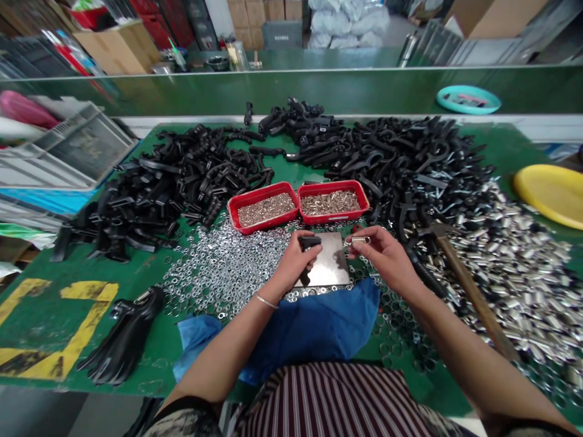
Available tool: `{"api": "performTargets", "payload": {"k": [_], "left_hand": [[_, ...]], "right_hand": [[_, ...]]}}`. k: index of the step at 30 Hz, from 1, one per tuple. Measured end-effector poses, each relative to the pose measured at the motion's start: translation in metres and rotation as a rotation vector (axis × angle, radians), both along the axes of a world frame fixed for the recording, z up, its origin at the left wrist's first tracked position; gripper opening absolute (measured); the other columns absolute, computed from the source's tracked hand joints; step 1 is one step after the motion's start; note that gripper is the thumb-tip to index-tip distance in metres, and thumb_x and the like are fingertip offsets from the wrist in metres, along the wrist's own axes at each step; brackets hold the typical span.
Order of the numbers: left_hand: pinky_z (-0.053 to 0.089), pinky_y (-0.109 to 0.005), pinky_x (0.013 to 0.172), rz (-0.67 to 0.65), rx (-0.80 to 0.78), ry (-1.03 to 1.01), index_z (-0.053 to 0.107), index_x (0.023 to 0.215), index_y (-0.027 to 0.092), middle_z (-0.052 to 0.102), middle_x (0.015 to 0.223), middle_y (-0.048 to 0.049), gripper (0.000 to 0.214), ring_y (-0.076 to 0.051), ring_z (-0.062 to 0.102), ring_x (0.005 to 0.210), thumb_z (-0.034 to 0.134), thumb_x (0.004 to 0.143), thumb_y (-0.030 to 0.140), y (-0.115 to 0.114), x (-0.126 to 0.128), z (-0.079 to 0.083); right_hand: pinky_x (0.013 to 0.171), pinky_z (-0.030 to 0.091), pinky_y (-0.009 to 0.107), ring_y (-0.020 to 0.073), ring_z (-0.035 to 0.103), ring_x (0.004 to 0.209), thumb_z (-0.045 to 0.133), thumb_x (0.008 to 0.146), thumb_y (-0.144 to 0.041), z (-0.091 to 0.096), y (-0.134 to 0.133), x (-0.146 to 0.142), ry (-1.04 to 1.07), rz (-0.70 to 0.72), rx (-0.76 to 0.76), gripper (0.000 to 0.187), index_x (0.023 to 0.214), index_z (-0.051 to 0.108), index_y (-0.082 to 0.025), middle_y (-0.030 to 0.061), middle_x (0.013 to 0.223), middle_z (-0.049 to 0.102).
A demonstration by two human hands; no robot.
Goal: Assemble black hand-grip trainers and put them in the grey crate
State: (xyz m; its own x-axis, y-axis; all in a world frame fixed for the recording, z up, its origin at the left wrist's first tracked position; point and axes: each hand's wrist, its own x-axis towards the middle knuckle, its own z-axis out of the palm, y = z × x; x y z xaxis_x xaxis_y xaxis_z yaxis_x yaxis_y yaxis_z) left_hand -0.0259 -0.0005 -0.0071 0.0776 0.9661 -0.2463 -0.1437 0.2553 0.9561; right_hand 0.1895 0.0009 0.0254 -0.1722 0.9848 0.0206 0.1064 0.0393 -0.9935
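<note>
My left hand (295, 261) is closed around a black plastic handle part (308, 243), holding it over a small steel plate (331, 262) on the green table. My right hand (381, 252) pinches a small metal spring-like piece (359, 240) at the plate's right edge, close to the black part. Two red trays (232, 209) (364, 195) of small metal pins sit just beyond the plate. A blue cloth (314, 328) lies between the plate and my body.
Heaps of black plastic handles (182, 176) (401, 158) cover the table's back and left. Loose steel washers (228, 267) spread around the plate, metal sleeves (514, 261) at right. A hammer handle (469, 291), yellow dish (553, 193), grey crate (82, 145) and stacked black parts (125, 334) lie around.
</note>
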Motion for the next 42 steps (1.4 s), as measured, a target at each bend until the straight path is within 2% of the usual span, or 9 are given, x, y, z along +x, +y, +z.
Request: {"api": "performTargets", "payload": {"k": [4, 6, 9, 14, 17, 21, 28, 33, 42], "left_hand": [[0.050, -0.029, 0.071, -0.076, 0.198, 0.328, 0.055, 0.116, 0.019, 0.065, 0.100, -0.0064, 0.058, -0.017, 0.063, 0.082, 0.085, 0.070, 0.038, 0.015, -0.014, -0.002], [0.050, -0.032, 0.080, -0.152, 0.291, 0.448, 0.063, 0.107, 0.019, 0.067, 0.105, -0.0088, 0.044, -0.020, 0.063, 0.093, 0.082, 0.074, 0.040, 0.022, -0.013, 0.002], [0.049, -0.029, 0.072, -0.200, 0.359, 0.461, 0.067, 0.099, 0.020, 0.068, 0.090, -0.0060, 0.023, -0.016, 0.063, 0.078, 0.067, 0.089, 0.041, 0.030, -0.011, 0.011], [0.041, -0.024, 0.052, -0.008, 0.358, 0.434, 0.065, 0.095, 0.021, 0.061, 0.073, -0.0011, 0.023, -0.011, 0.052, 0.055, 0.053, 0.097, 0.040, 0.036, -0.026, 0.026], [0.046, -0.026, 0.063, -0.177, 0.404, 0.639, 0.069, 0.096, 0.022, 0.067, 0.078, -0.0021, 0.013, -0.014, 0.059, 0.066, 0.059, 0.092, 0.029, 0.029, -0.030, 0.032], [0.049, -0.035, 0.081, -0.532, 0.526, 0.967, 0.072, 0.103, 0.024, 0.074, 0.104, -0.0062, 0.019, -0.023, 0.066, 0.090, 0.059, 0.090, 0.023, 0.014, 0.000, 0.027], [0.051, -0.034, 0.078, -0.501, 0.627, 1.318, 0.071, 0.101, 0.018, 0.071, 0.103, -0.0104, 0.017, -0.026, 0.068, 0.093, 0.056, 0.092, 0.024, 0.037, 0.075, 0.020], [0.051, -0.034, 0.077, -0.615, 0.645, 1.516, 0.071, 0.102, 0.012, 0.072, 0.098, -0.0155, 0.024, -0.028, 0.070, 0.091, 0.049, 0.095, 0.015, 0.063, 0.111, 0.017], [0.049, -0.038, 0.082, -0.621, 0.677, 1.554, 0.066, 0.111, 0.008, 0.072, 0.101, -0.0191, 0.028, -0.029, 0.070, 0.095, 0.043, 0.095, 0.009, 0.065, 0.115, 0.014]], "right_hand": [[0.075, 0.059, 0.035, 0.0170, 0.071, 0.076, 0.074, 0.086, -0.044, -0.020, 0.003, 0.001, 0.156, -0.038, -0.113, 0.030, 0.102, 0.060, -0.023, 0.0034, 0.095, 0.073], [0.073, 0.059, 0.034, 0.0168, 0.071, 0.077, 0.075, 0.085, -0.042, -0.028, 0.004, -0.001, 0.218, -0.056, -0.149, 0.030, 0.102, 0.059, -0.023, 0.0034, 0.095, 0.074], [0.069, 0.058, 0.032, 0.0162, 0.070, 0.076, 0.077, 0.083, -0.042, -0.037, 0.004, 0.000, 0.246, -0.091, -0.190, 0.031, 0.100, 0.060, -0.023, 0.0035, 0.092, 0.075], [0.071, 0.057, 0.031, 0.0166, 0.069, 0.080, 0.077, 0.083, -0.044, -0.051, -0.008, 0.019, 0.249, -0.135, -0.214, 0.032, 0.103, 0.062, -0.024, 0.0037, 0.094, 0.074], [0.065, 0.055, 0.028, 0.0134, 0.064, 0.067, 0.077, 0.082, -0.044, -0.058, -0.018, 0.033, 0.246, -0.181, -0.236, 0.032, 0.102, 0.063, -0.024, 0.0003, 0.084, 0.070], [0.059, 0.051, 0.027, 0.0113, 0.056, 0.059, 0.076, 0.083, -0.043, -0.058, -0.031, 0.039, 0.312, -0.250, -0.245, 0.030, 0.101, 0.063, -0.024, -0.0022, 0.076, 0.064], [0.058, 0.050, 0.028, 0.0116, 0.054, 0.059, 0.075, 0.083, -0.043, -0.053, -0.052, 0.044, 0.410, -0.324, -0.224, 0.030, 0.102, 0.063, -0.024, -0.0019, 0.076, 0.063], [0.058, 0.049, 0.027, 0.0115, 0.054, 0.059, 0.074, 0.086, -0.042, -0.066, -0.061, 0.051, 0.432, -0.322, -0.236, 0.029, 0.104, 0.062, -0.023, -0.0015, 0.077, 0.064], [0.060, 0.050, 0.028, 0.0122, 0.056, 0.060, 0.075, 0.084, -0.047, -0.076, -0.061, 0.053, 0.421, -0.314, -0.240, 0.035, 0.106, 0.061, -0.023, -0.0011, 0.080, 0.066]]}}
